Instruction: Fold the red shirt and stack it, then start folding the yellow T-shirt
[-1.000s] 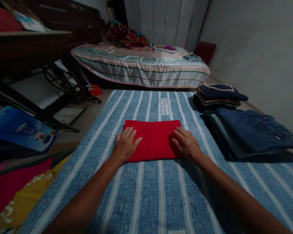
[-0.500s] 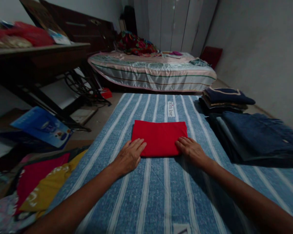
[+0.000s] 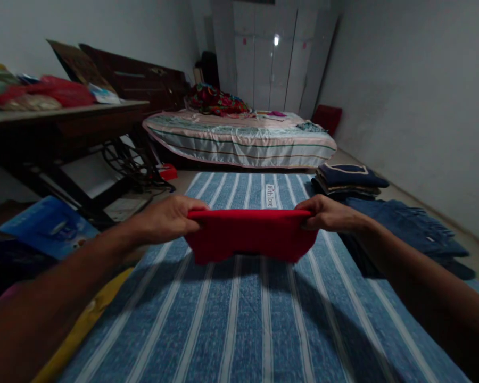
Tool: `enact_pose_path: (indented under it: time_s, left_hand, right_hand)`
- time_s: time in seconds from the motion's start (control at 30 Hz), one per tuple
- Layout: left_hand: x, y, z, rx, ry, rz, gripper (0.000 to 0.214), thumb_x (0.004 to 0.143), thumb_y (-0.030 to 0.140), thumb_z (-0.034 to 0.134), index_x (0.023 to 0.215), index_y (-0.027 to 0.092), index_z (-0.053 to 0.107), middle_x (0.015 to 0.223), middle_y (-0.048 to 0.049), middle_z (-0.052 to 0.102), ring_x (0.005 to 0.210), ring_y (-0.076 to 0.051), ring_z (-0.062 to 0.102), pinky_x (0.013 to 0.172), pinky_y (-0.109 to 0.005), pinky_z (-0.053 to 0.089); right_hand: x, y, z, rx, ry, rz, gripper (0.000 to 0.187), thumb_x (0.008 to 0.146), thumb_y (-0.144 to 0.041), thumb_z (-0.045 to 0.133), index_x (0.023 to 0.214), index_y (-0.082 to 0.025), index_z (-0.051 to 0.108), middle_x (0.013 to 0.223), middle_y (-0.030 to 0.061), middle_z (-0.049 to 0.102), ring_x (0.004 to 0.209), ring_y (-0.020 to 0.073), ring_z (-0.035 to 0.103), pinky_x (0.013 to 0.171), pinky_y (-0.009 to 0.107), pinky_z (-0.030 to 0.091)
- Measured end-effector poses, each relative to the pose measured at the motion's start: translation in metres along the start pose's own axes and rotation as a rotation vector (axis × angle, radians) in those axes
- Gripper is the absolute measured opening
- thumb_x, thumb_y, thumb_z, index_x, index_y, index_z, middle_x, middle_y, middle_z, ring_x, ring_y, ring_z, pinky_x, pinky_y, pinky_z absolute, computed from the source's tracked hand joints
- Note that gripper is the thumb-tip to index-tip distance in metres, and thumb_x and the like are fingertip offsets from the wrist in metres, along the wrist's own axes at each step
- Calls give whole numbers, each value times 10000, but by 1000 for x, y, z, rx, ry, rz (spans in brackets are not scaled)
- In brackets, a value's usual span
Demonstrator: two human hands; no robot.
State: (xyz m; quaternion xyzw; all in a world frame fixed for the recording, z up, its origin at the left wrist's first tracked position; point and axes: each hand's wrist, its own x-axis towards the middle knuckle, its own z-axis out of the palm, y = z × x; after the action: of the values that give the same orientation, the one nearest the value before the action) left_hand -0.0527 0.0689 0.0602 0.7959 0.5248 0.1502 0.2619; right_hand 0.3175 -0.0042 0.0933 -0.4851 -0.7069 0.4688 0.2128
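Holding the red cloth (image 3: 251,231) above the sheet (image 3: 249,319), gripped near one top corner in the left hand (image 3: 171,215) and near the other in the right hand (image 3: 329,214). Hangs down toward the sheet, with folded jeans (image 3: 407,226) at the sheet's right side.

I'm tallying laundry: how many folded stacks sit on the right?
2: a navy-topped stack, farther off, and a denim-topped stack, nearer, partly behind the right arm. More could hide behind that arm.

- Folded piece of plain red cloth (image 3: 251,229).
- Stretched straight along its top edge, pinched at both upper ends.
- Hanging with uneven lower edge over blue, white-striped fabric (image 3: 248,324).
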Motion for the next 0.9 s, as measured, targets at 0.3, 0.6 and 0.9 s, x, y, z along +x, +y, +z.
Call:
enact_pose_path:
  time_s: [0.3, 0.6, 0.9]
  left_hand:
    - [-24, 8, 15, -428, -549, -276, 334, 519, 301, 732, 816, 155, 691, 762, -34, 703, 739, -242, 649, 645, -306, 505]
    - [-24, -35, 68, -406, -494, -346, 390, 500, 290, 713, 847, 150, 604, 607, 18, 600, 556, -175, 581, 522, -268, 437]
    - [-57, 21, 104, 307, -64, 141, 476, 864, 358, 429, 1266, 125, 533, 1379, -155, 492, 1291, -288, 426, 1067, -425, 337]
  right_hand:
    - [-13, 68, 42, 582, -208, 197, 301, 500, -203, 773, 755, -101, 652, 651, -9, 663, 531, 90, 595, 536, 185, 480]
    - [-12, 130, 70, 264, 11, 376, 311, 648, -336, 700, 874, -158, 582, 593, -14, 628, 507, 149, 602, 478, 248, 470]
    - [-23, 84, 132, -590, 415, -46, 317, 899, -285, 413, 1107, -148, 608, 1140, 126, 624, 1000, 229, 594, 864, 347, 465]
